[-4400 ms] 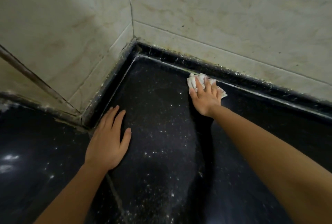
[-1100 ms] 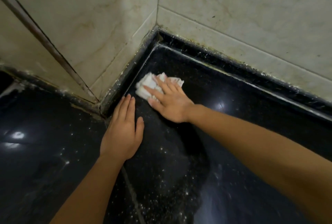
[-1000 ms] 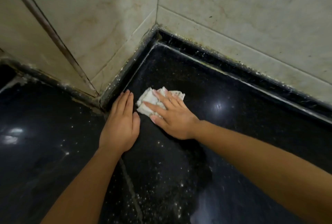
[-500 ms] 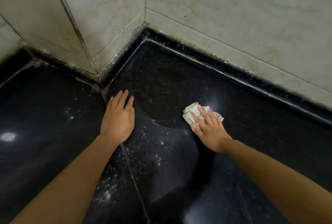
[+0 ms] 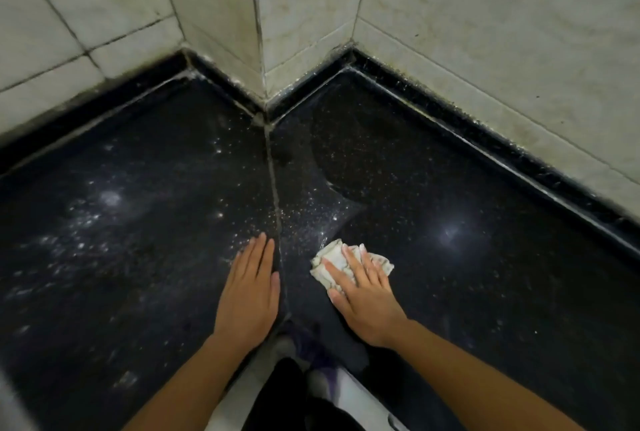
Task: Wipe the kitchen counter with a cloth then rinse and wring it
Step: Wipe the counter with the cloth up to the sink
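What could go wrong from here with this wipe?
1. The cloth is a small wad under the straight fingers of the right hand, so each pass is likely narrow. The pale specks beside the seam could be missed.
2. The cloth sits near the front edge of the counter. Pulling closer may push grit over it or into the seam.
3. The left hand rests flat on the speckled left slab, so that side may get skipped.

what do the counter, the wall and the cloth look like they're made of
Counter: probably polished black granite or a similar stone. It is glossy, speckled and mirrors a light spot.
Wall: pale veined tiles, marble or marble-look ceramic, with dark stained grout lines.
Cloth: soft off-white fabric, crumpled into folds under the right hand; the weave is too small to tell.
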A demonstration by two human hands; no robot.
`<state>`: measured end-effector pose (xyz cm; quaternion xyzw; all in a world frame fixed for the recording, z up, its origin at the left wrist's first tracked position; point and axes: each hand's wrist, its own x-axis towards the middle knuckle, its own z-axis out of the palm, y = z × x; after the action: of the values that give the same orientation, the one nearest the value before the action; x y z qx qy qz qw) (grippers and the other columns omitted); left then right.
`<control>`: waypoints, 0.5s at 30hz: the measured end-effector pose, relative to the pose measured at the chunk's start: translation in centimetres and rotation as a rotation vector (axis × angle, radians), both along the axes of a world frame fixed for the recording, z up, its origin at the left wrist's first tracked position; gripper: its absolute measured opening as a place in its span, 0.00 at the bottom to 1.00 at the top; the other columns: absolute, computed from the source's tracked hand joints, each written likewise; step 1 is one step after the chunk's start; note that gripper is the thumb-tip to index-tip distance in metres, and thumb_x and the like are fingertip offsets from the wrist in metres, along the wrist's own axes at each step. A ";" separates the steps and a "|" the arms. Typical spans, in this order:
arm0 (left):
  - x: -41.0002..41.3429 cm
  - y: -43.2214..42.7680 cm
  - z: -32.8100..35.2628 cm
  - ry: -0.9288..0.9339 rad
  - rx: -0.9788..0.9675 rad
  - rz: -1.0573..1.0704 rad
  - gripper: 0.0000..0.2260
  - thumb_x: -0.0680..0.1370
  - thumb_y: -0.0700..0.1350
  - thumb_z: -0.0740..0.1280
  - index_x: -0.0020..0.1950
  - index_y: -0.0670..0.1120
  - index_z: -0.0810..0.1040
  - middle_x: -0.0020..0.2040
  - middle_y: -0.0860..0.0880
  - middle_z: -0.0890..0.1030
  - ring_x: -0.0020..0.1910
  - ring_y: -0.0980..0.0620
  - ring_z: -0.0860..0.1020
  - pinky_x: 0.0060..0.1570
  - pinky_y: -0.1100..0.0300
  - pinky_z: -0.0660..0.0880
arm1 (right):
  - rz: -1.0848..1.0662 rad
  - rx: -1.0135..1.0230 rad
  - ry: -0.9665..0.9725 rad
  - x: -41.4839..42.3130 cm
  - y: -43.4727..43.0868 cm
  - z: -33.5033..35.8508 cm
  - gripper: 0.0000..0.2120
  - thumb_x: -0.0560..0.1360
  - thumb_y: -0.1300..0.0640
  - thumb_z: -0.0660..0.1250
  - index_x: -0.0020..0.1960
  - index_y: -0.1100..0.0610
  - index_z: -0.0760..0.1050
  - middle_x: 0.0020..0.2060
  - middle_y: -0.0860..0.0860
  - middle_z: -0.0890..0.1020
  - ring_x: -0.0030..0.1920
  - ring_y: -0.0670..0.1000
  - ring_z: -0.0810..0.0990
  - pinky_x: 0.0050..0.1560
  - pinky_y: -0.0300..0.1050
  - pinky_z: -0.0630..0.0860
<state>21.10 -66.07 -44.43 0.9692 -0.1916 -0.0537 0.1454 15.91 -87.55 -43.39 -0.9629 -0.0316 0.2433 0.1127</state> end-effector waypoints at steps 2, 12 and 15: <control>-2.3 1.3 -0.5 0.003 0.022 0.054 0.25 0.81 0.50 0.47 0.75 0.39 0.57 0.76 0.45 0.58 0.74 0.50 0.54 0.73 0.59 0.44 | 0.133 0.003 -0.004 -1.6 -0.7 0.0 0.25 0.75 0.37 0.32 0.71 0.34 0.32 0.71 0.42 0.28 0.71 0.50 0.23 0.69 0.45 0.26; -7.0 2.7 -1.9 -0.016 0.124 0.074 0.24 0.81 0.51 0.48 0.71 0.40 0.66 0.71 0.41 0.67 0.71 0.44 0.64 0.72 0.53 0.53 | -0.038 -0.028 -0.060 3.6 -7.9 -0.1 0.25 0.80 0.39 0.43 0.75 0.36 0.40 0.75 0.43 0.34 0.75 0.49 0.30 0.72 0.46 0.32; -6.9 2.6 -2.0 -0.042 0.122 0.070 0.23 0.81 0.50 0.49 0.69 0.39 0.69 0.69 0.39 0.69 0.70 0.43 0.65 0.72 0.52 0.53 | -0.281 -0.028 -0.079 8.2 -8.8 -0.4 0.25 0.82 0.42 0.44 0.77 0.40 0.42 0.78 0.48 0.38 0.76 0.52 0.34 0.73 0.51 0.35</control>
<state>14.20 -63.44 -46.42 0.9832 -0.1570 -0.0400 0.0840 24.10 -96.38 -43.80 -0.9681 0.1027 0.1873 0.1308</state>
